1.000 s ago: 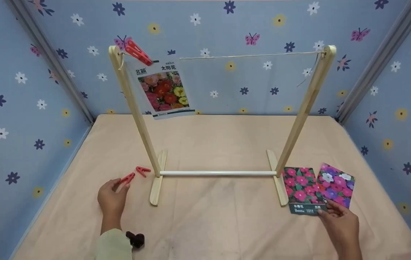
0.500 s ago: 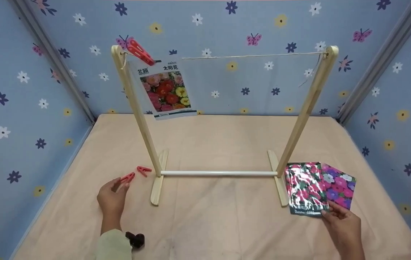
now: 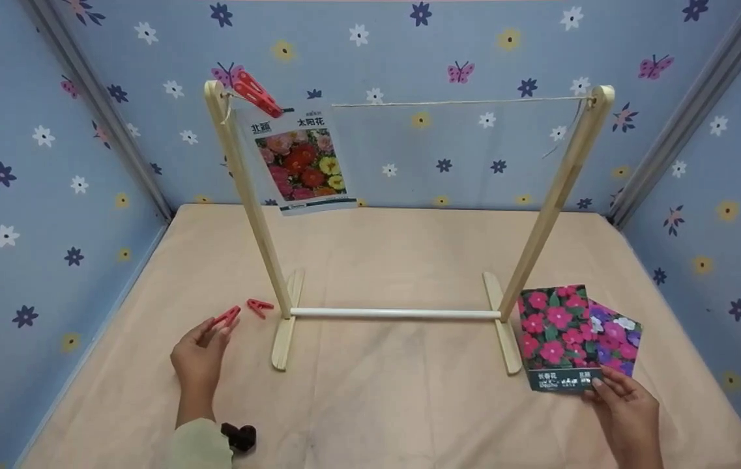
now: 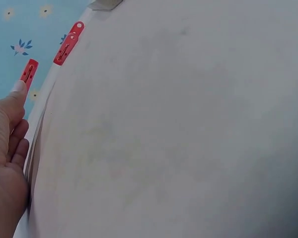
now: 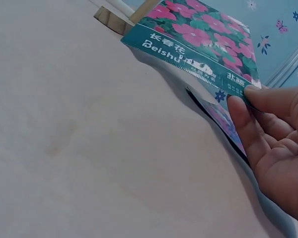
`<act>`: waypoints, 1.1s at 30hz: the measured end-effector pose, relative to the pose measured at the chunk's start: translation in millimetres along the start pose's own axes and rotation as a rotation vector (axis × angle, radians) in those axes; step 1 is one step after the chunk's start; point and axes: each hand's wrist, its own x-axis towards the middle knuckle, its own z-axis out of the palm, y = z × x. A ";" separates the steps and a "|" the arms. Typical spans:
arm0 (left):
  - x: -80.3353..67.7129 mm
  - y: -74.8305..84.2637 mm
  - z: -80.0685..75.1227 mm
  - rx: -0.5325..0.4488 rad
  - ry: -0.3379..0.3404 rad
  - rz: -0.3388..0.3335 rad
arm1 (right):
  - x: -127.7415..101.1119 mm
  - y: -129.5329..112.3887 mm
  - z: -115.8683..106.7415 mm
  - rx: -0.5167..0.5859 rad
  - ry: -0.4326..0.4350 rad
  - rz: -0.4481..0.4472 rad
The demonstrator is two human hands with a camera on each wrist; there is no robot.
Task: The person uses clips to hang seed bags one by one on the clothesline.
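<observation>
Blue flowered walls enclose a beige desk (image 3: pixel 396 404). At left, the left hand (image 3: pixel 197 355) pinches a red plastic clothespin (image 3: pixel 227 317); a second red clothespin (image 3: pixel 258 307) lies just beside it. At right, the right hand (image 3: pixel 627 413) grips the lifted pink-flowered seed packet (image 3: pixel 556 335).

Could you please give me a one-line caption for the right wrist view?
Right hand pinches the corner of a pink-flower seed packet, lifting it off the table.

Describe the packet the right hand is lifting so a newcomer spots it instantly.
Find the wooden rack; by its right foot lie two seed packets. The right hand pinches the upper packet: pink-red flowers, teal bottom strip. The purple packet lies beneath it.
</observation>
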 end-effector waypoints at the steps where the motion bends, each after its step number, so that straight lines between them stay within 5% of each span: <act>1: -0.8 1.2 -0.2 -0.016 -0.007 -0.015 | -0.9 0.2 -1.6 0.022 -0.014 -0.011; 9: -9.4 16.0 -3.8 -0.105 -0.032 -0.090 | -8.6 0.0 -6.6 0.153 -0.096 -0.096; 14: -12.6 25.4 -5.5 0.000 -0.007 0.075 | -13.2 -1.7 0.2 0.132 -0.048 -0.184; 19: -17.1 35.4 -4.6 0.003 -0.003 0.232 | -18.8 -6.8 10.1 0.169 -0.026 -0.250; 33: -29.7 73.8 1.3 -0.026 -0.018 0.335 | -29.5 -18.4 35.2 0.205 -0.028 -0.332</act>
